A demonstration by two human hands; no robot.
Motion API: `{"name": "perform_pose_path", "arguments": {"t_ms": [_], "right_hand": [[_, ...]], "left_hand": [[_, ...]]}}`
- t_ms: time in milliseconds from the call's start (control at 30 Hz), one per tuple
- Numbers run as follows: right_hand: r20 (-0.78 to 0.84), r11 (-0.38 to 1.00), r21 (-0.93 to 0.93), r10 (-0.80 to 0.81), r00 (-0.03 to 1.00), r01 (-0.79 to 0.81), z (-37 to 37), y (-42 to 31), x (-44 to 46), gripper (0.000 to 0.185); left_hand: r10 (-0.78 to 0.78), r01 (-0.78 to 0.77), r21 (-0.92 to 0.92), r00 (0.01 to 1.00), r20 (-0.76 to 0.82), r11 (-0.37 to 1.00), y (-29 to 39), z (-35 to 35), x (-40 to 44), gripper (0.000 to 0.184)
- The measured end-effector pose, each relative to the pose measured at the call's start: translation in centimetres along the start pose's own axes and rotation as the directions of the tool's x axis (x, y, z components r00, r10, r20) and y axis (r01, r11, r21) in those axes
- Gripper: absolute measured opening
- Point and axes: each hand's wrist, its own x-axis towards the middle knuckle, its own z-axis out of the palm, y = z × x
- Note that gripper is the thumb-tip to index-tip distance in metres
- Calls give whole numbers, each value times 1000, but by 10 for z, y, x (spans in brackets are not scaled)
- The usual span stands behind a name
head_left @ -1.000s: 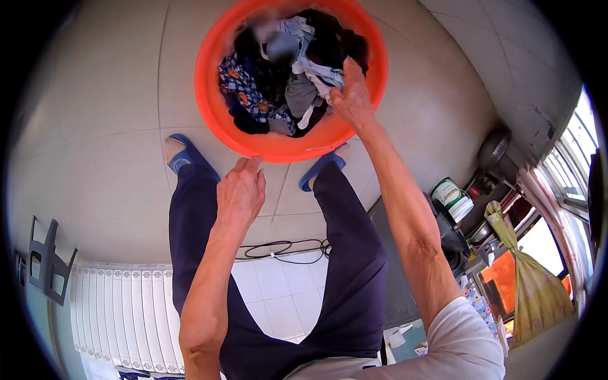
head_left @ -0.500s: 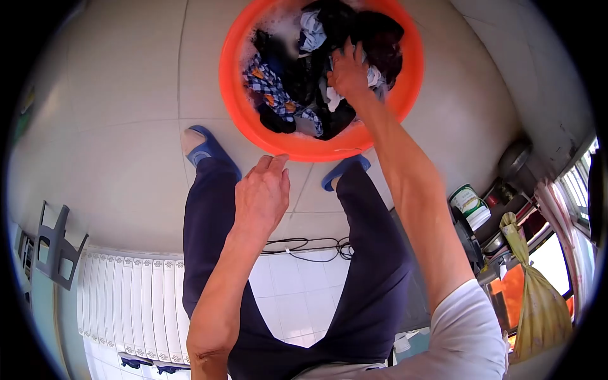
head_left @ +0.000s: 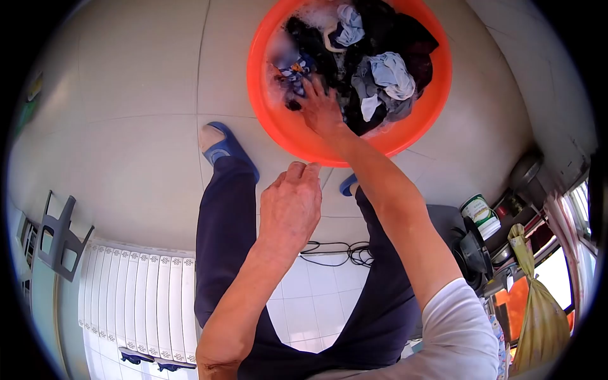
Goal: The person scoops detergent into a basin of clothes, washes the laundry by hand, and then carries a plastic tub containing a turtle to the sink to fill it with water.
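Note:
Wet clothes soak in an orange basin (head_left: 256,79) with suds along its far left side. My right hand (head_left: 321,109) reaches into its near left part, fingers spread over dark cloth and a blue patterned garment (head_left: 296,71). My left hand (head_left: 291,206) hangs palm down close to the basin's near rim. Its fingers are curled and the tips are largely hidden; whether they touch the rim I cannot tell. To the right of my right hand lies a pale blue cloth (head_left: 394,76), with a white piece (head_left: 370,106) below it. Another pale blue cloth (head_left: 349,26) lies farther back.
The basin stands on the tiled floor (head_left: 139,76) before my blue slippers (head_left: 235,152). Black cable (head_left: 342,253) lies between my legs. A grey stool (head_left: 63,237) and white radiator (head_left: 139,297) are at left. A white bucket (head_left: 480,215) and pans (head_left: 527,172) stand at right.
My right hand has moved left, off the pale cloth and onto the blue patterned garment. My left hand keeps its place by the rim. The whole view has shifted slightly.

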Motion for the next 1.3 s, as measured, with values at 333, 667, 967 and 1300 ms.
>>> {"name": "perform_pose_path", "arguments": {"t_ms": [333,667,967,1300], "right_hand": [[-428,985,45,168,888,-165,-86,8,-72,80],[-72,762,177,641,764,-623,-11,113,-48,139],[-293,848,252,526,799,-466,-60,89,-99,122],[321,846,-72,521,791,-528,5,106,-74,57]], "left_hand": [[-19,20,-11,997,76,1000,14,11,2,29],[-5,6,-31,1000,11,1000,11,10,2,28],[-28,28,-45,1000,11,999,5,11,-5,29],[-2,3,-46,1000,16,999,5,15,-8,28]]}}
